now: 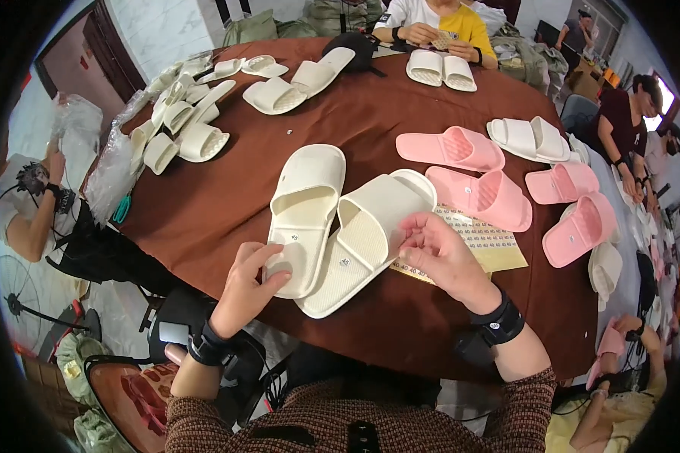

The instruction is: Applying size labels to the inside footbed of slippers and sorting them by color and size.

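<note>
Two cream-white slippers lie side by side in front of me, the left slipper (307, 185) partly overlapping the right slipper (381, 211). Each has a small round label on its insole. My left hand (248, 283) is closed on the heel edge of the left slipper, thumb over the insole. At the outer side of the other slipper, my right hand (447, 257) is closed in a pinch; whatever is between the fingertips is too small to make out. Partly beneath that hand lies a yellow-backed sheet of small round stickers (499, 245).
Pink slippers (461, 147) and a white pair (529, 139) lie to the right on the brown-covered table (227, 196). A heap of white slippers (177, 117) sits at the far left beside clear plastic. Across the table, a person in yellow and white (438, 30) handles a small sheet.
</note>
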Action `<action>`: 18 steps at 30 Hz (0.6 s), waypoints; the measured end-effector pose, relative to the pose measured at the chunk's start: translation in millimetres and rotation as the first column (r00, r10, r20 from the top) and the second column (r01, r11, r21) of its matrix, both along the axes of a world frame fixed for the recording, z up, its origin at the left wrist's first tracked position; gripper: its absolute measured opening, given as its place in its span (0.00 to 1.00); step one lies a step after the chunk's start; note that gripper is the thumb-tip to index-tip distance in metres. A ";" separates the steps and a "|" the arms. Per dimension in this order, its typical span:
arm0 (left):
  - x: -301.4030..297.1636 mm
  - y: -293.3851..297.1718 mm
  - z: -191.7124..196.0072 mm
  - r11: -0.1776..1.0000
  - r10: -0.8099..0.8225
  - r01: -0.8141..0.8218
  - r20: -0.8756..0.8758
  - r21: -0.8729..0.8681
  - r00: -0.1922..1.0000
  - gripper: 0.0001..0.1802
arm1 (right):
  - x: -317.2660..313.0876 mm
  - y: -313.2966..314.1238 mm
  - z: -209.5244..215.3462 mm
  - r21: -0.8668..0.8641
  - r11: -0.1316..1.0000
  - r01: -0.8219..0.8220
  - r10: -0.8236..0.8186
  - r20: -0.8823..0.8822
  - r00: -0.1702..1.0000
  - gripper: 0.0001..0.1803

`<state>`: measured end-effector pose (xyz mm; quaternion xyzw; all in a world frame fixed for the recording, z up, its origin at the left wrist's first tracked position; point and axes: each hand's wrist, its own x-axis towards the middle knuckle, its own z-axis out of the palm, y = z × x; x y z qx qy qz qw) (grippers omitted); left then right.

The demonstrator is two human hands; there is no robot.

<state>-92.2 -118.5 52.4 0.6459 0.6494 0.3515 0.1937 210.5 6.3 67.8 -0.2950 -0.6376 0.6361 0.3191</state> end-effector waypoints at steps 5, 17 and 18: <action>3.2 -2.5 -4.5 0.992 0.113 -0.091 0.324 -0.085 0.939 0.18 | 5.8 -1.5 4.6 0.076 0.995 0.070 -0.071 0.012 0.997 0.21; 32.0 -14.5 8.0 0.995 0.101 -0.101 0.022 -0.008 0.995 0.22 | 3.3 2.6 3.0 0.363 0.927 0.093 -0.160 0.157 0.975 0.15; 36.7 -13.6 7.4 0.995 0.100 -0.100 0.025 -0.009 0.995 0.22 | 4.6 4.4 -3.1 0.465 0.880 0.098 -0.201 0.178 0.963 0.14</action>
